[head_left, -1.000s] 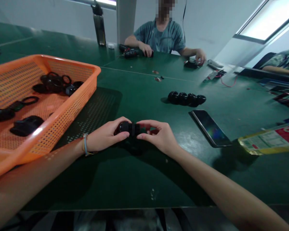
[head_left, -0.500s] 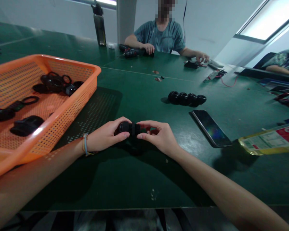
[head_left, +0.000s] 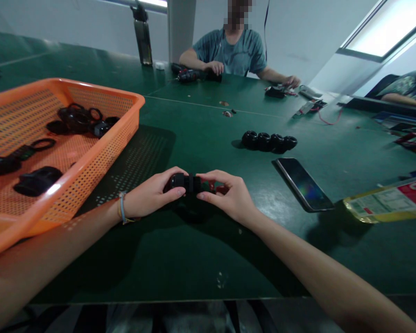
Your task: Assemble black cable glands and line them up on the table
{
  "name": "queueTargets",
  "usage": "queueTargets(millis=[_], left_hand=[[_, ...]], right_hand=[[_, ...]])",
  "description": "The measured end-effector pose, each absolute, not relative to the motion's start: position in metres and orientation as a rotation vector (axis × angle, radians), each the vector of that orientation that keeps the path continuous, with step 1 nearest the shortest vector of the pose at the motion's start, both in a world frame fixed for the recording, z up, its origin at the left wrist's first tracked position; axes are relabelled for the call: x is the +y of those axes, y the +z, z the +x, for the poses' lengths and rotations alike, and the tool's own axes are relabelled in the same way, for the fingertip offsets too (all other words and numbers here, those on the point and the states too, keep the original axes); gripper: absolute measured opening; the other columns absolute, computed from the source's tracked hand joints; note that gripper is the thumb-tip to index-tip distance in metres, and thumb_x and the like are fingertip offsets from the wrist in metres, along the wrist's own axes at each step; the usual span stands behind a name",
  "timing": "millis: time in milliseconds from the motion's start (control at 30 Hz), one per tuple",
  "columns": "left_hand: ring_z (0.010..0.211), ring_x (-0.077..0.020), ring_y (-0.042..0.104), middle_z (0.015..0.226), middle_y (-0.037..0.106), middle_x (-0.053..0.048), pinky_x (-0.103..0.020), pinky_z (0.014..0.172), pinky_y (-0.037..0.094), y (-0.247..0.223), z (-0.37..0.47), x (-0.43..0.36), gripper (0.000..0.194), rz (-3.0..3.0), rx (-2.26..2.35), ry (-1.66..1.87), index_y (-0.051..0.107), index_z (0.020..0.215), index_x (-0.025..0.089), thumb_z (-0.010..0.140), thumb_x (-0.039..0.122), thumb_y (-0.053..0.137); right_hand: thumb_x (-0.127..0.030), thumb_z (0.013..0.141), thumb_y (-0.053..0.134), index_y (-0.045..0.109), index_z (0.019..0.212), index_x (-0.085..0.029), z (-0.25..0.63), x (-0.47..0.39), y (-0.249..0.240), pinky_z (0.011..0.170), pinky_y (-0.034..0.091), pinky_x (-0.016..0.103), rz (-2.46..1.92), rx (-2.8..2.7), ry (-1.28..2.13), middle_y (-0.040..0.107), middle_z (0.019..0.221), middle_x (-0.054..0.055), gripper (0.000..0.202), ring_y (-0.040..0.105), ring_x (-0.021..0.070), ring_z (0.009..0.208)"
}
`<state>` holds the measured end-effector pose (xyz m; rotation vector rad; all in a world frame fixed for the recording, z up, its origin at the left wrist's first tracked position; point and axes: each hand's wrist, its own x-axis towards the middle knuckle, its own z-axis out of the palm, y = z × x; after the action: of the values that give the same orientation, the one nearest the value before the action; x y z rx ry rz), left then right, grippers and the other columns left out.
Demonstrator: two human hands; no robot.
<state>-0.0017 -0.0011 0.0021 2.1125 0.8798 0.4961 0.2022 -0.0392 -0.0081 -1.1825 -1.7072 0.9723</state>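
A black cylindrical fitting (head_left: 191,183) with a ring round its middle lies sideways between my two hands, just above the green table (head_left: 180,259). My left hand (head_left: 159,188) wraps its fingers and thumb round the thicker left end. At the right end, my right hand (head_left: 227,192) pinches the fitting between thumb and index finger, the other fingers curled behind. An orange basket (head_left: 100,171) with several black parts and rings stands left of my left hand. Beyond my right hand sits a row of several black round parts (head_left: 269,141).
A phone (head_left: 304,185) and a bottle of yellow liquid (head_left: 388,201) lie at the right. Farther back are a dark water bottle (head_left: 143,39), a power drill (head_left: 189,76) and a seated person (head_left: 234,51) with both hands on the table. Electronics with red wire (head_left: 310,107) lie back right.
My hands and the black fitting have hardly moved. Across the table, the person's hand near the small black parts has shifted slightly.
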Motion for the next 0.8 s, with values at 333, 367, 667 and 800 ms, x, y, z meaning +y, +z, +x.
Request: queueTargets(millis=[333,367,667,800], left_hand=[[0.072,-0.0158,0.053,0.085,0.057,-0.003,-0.027,0.068,0.042,0.0024,-0.0014,-0.0006,0.041,2.126,0.888,0.480,0.049,0.105,0.014,0.081,0.046,0.041],[0.072,-0.0159,0.053,0.085,0.057,-0.003,-0.027,0.068,0.042,0.0029,-0.0014,-0.0008,0.041,2.125,0.888,0.477,0.049,0.105,0.014,0.081,0.047,0.041],[0.070,-0.0165,0.053,0.080,0.055,-0.002,-0.027,0.065,0.042,0.0032,-0.0013,-0.0009,0.040,2.133,0.897,0.473,0.048,0.104,0.014,0.081,0.046,0.040],[0.069,-0.0162,0.052,0.079,0.054,-0.001,-0.026,0.065,0.041,0.0024,-0.0012,-0.0008,0.041,2.128,0.889,0.472,0.048,0.104,0.013,0.081,0.046,0.040]], right_hand=[[-0.022,0.067,0.069,0.066,0.097,-0.020,0.2007,-0.0396,-0.0079,0.049,0.036,0.021,-1.187,-1.683,1.018,0.068,0.084,0.000,0.030,0.048,0.0080,0.057],[-0.022,0.067,0.069,0.066,0.096,-0.020,0.2006,-0.0397,-0.0075,0.048,0.035,0.021,-1.195,-1.686,1.018,0.068,0.084,0.000,0.030,0.048,0.0079,0.057],[-0.024,0.067,0.070,0.068,0.097,-0.020,0.2002,-0.0407,-0.0067,0.049,0.036,0.022,-1.218,-1.653,1.051,0.069,0.084,0.001,0.030,0.050,0.0091,0.057],[-0.024,0.066,0.071,0.068,0.097,-0.018,0.1998,-0.0403,-0.0063,0.049,0.036,0.022,-1.209,-1.633,1.067,0.069,0.083,0.001,0.032,0.050,0.0091,0.057]])
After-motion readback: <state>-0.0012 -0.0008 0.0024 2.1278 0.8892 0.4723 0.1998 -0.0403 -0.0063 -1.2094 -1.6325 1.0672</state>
